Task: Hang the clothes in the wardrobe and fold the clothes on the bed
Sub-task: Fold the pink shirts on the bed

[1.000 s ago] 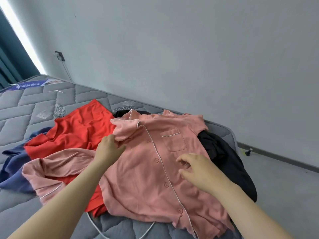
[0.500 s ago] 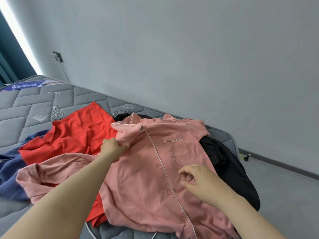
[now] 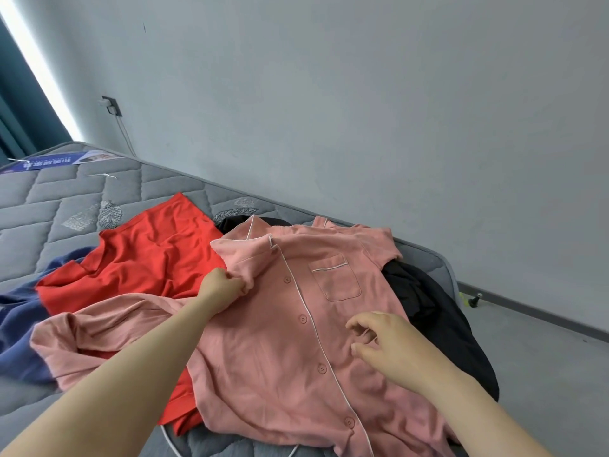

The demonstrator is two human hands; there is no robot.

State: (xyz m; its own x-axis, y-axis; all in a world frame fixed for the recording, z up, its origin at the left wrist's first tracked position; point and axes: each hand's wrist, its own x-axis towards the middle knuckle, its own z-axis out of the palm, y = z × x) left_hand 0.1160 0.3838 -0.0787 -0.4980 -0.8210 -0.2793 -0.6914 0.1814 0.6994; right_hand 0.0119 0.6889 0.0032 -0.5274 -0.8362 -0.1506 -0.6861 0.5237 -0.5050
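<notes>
Wall in plain grey is filling the upper half of my view. Below it the quilted grey mattress is running alongside and carrying a heap of clothes.

On top of the heap the pink shirt is lying front up and buttoned, with its collar toward the wall and its white-piped pocket facing me. More pink cloth is trailing off to my left, and I cannot tell whether it is a sleeve. The red garment is lying spread out under the shirt's left side. A black garment is bunching under its right side at the mattress edge. A navy garment is poking out at the far left beneath the red one.

My left hand is gripping a bunch of the pink shirt just below the collar, fingers curled tight around the fabric. My right hand is hovering over the shirt's front, just right of the buttons and below the pocket. Its fingers are hanging loosely curled and holding nothing, and I cannot tell whether the fingertips are touching the cloth.

A blue printed label is lying at the mattress's far end. A wall socket with a cable is sitting above it. A small dark wheel-like thing is standing on the floor by the wall.
</notes>
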